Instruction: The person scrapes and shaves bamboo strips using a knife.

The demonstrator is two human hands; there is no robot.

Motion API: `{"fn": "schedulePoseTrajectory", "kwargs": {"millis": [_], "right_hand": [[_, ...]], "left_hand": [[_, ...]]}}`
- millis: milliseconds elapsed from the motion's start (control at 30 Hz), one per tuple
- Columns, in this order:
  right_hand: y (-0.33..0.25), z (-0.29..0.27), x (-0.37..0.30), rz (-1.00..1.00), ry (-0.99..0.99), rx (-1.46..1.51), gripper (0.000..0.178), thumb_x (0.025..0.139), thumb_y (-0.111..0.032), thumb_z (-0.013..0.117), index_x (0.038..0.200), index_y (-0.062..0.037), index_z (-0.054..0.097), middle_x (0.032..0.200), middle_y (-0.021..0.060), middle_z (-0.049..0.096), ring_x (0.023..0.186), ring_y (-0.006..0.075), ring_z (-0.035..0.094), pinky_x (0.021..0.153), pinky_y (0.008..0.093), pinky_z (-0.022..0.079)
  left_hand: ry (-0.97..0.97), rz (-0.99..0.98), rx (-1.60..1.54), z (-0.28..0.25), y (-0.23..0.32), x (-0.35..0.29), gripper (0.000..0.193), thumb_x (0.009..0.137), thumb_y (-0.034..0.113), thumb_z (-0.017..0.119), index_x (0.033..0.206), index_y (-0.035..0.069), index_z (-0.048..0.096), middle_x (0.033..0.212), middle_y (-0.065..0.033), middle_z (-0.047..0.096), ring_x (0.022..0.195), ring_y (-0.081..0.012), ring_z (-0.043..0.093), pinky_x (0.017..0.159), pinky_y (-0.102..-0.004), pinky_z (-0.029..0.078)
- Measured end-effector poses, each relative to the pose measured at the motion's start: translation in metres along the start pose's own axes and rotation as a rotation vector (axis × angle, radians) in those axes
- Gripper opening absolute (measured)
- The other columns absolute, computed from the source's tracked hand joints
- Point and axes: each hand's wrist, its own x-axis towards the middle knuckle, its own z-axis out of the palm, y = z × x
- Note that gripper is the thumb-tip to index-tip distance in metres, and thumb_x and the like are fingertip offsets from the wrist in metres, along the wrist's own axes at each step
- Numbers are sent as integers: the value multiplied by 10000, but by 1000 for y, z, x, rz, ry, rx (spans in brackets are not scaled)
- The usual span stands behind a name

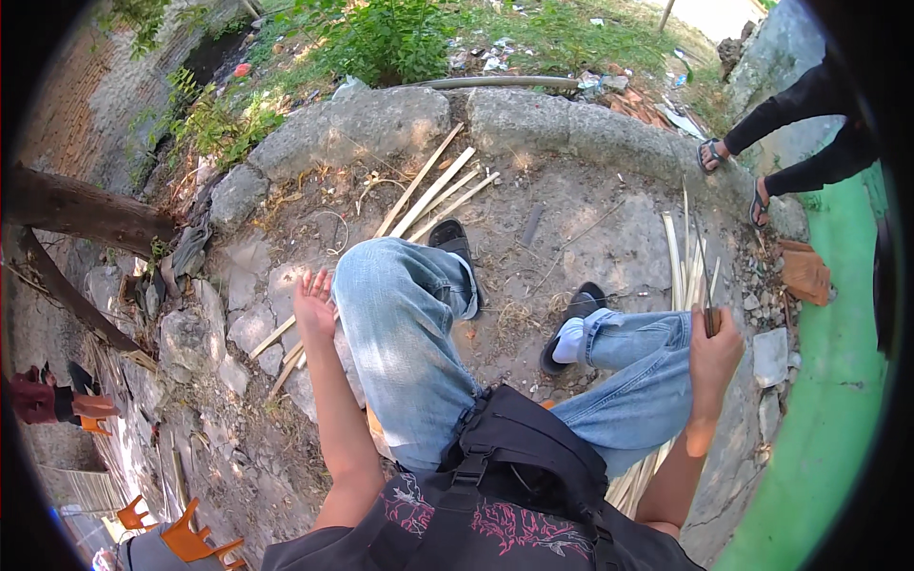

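My right hand (716, 360), beside my right knee, is closed round the brown handle of a knife (711, 319). The thin dark blade points away from me, over a bundle of pale split strips, perhaps bamboo (677, 257), lying on the ground. Next to my left knee, my left hand (315, 305) is raised with its fingers apart and nothing in it. More pale strips (433, 195) lie beyond and under my left leg, their near ends (281, 362) showing below my left hand. Further strips (644, 487) run beneath my right leg.
A low stone kerb (562, 122) curves across the far side, with plants and litter behind it. Another person's sandalled feet (711, 154) are at the far right. A broken brick (804, 274) lies by a green surface (843, 381). Orange chairs (190, 538) stand at the lower left.
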Motion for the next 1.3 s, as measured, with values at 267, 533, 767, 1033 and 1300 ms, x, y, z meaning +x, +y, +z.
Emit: {"fn": "schedulePoseTrajectory", "kwargs": {"millis": [267, 533, 767, 1033, 1300], "right_hand": [[236, -41, -20, 505, -6, -45, 380, 787, -324, 648, 665, 25, 559, 604, 192, 559, 599, 351, 561, 587, 428, 411], [379, 137, -171, 868, -58, -125, 368, 635, -260, 750, 833, 22, 619, 811, 227, 656, 792, 393, 646, 726, 444, 507], [376, 202, -233, 1005, -94, -82, 505, 631, -223, 799, 997, 1, 532, 937, 211, 639, 915, 371, 621, 806, 464, 474], [405, 216, -232, 906, -149, -207, 377, 691, -166, 763, 974, -50, 542, 955, 146, 633, 954, 339, 603, 838, 451, 440], [377, 145, -199, 679, -79, -42, 324, 674, -141, 695, 938, -23, 549, 833, 180, 634, 801, 356, 625, 709, 441, 480]], "left_hand": [[-203, 404, 300, 115, 86, -102, 419, 964, 346, 435, 1231, 26, 476, 1140, -97, 579, 1044, -210, 549, 872, -325, 384], [-403, 537, 489, 166, 102, -165, 394, 983, 314, 405, 1230, 17, 480, 1159, -112, 579, 1059, -210, 549, 880, -329, 397], [-501, 578, 621, 199, 96, -196, 380, 991, 321, 399, 1195, 16, 499, 1094, -100, 600, 1017, -203, 567, 866, -326, 403], [-582, 549, 697, 219, 74, -204, 310, 996, 240, 400, 1134, 1, 540, 1009, -107, 622, 939, -195, 606, 818, -317, 441], [-709, 487, 698, 236, 56, -201, 252, 989, 230, 417, 1041, 34, 566, 909, -60, 637, 856, -153, 616, 770, -276, 434]]}}
